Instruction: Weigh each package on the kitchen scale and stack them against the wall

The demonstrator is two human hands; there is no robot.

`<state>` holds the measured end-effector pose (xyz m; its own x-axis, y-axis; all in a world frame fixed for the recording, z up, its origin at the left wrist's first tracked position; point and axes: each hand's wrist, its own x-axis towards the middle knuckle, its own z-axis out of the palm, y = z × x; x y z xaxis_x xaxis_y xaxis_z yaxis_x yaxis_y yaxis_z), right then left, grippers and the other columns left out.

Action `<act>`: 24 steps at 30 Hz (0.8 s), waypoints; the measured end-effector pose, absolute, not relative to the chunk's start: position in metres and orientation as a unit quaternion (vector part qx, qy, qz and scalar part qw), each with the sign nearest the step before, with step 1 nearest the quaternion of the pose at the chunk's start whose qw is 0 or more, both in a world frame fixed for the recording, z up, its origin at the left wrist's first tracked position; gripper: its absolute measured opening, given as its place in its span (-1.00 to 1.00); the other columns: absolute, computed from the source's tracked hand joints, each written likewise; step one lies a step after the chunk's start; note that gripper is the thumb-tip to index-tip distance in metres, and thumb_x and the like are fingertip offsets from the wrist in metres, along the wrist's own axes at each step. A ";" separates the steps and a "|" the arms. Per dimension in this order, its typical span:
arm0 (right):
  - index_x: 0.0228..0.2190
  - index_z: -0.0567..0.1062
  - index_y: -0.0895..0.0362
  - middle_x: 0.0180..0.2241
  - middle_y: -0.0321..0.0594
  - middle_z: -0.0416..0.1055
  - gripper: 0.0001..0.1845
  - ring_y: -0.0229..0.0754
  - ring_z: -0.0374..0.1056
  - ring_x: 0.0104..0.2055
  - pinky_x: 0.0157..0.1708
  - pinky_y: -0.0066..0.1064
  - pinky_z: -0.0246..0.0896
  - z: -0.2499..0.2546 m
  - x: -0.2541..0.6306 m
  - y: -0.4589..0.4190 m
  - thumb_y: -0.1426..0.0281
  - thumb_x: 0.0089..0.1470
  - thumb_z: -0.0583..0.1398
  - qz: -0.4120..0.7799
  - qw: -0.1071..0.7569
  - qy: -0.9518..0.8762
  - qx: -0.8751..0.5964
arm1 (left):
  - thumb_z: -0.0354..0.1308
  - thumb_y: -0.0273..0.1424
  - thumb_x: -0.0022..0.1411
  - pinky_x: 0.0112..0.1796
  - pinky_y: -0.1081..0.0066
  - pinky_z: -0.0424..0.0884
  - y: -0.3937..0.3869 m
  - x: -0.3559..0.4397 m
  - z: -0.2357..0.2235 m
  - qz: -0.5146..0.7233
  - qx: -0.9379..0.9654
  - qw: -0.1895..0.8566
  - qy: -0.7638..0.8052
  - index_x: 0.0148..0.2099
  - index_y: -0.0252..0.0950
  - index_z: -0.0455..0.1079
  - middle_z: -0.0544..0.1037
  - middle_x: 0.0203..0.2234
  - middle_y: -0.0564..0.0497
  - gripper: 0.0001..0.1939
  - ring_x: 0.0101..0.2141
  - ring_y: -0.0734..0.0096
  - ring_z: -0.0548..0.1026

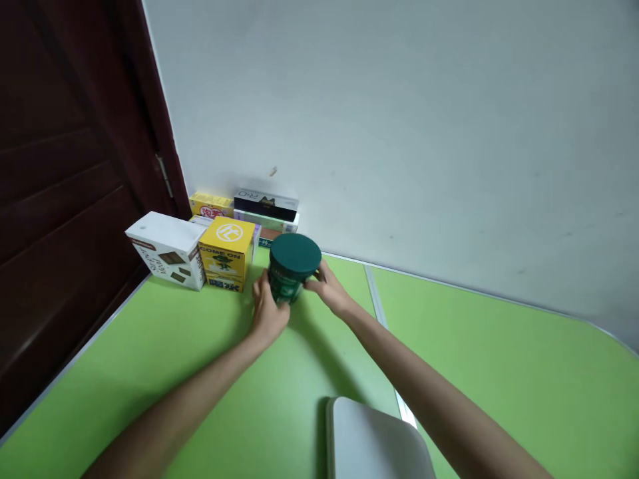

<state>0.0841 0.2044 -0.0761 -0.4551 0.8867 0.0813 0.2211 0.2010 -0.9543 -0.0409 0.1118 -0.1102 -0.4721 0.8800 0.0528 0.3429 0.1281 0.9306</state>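
Between my two hands is a dark green tub (295, 254) with a wide round lid, upright or slightly tilted. My left hand (269, 309) closes round its lower left side. On the right side, just under the lid, the fingers of my right hand (327, 287) grip it. Whether the tub's base touches the table is hard to tell. Just left of it stands a yellow box (227, 256) printed "COME ON", and beside that a white box (170, 249) with pictures of brown squares.
Behind these, a stack of flat boxes (266, 206) and a yellow carton (212, 204) stand against the wall (399, 133). A pale rounded-corner object (377, 442) lies at the front of the green table (210, 379). A dark red door (64, 199) borders the left.
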 end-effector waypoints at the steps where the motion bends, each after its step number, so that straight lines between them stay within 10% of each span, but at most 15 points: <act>1: 0.12 0.16 -0.02 0.16 -0.20 0.13 -0.19 0.06 0.07 0.17 0.10 -0.02 0.04 -0.076 0.099 0.197 0.47 -0.26 0.13 0.503 0.312 -0.707 -0.387 | 0.15 -0.57 -0.05 0.18 0.13 0.03 0.102 -0.042 -0.113 0.498 0.454 0.273 0.686 0.28 -0.31 -0.11 0.07 0.20 -0.29 -0.14 0.23 0.08 0.06; 9: 0.20 0.05 0.10 0.18 -0.04 0.13 -0.03 0.04 0.08 0.20 0.20 -0.08 -0.08 -0.071 0.127 0.146 0.25 -0.19 0.34 0.480 0.288 -0.759 -0.333 | 0.26 -0.41 -0.07 0.04 0.14 0.30 0.076 -0.054 -0.091 0.505 0.509 0.386 0.580 0.23 -0.25 0.08 0.27 0.15 -0.19 -0.20 0.10 0.11 0.31; 24: 0.15 0.10 0.00 0.07 -0.07 0.28 -0.11 0.10 0.25 0.06 0.01 -0.08 0.23 -0.009 0.255 -0.017 0.20 -0.16 0.36 0.411 0.286 -0.754 -0.424 | 0.31 -0.32 -0.09 -0.11 0.18 0.44 -0.058 0.045 -0.035 0.347 0.652 0.239 0.630 0.07 -0.20 0.21 0.48 -0.08 -0.10 -0.36 -0.06 0.09 0.46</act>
<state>0.2553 -0.0166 -0.0093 -0.4765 0.8752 0.0829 0.4045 0.3020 -0.8633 0.0449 -0.0581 -0.0347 -0.0346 0.9880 0.1507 0.6559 -0.0913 0.7493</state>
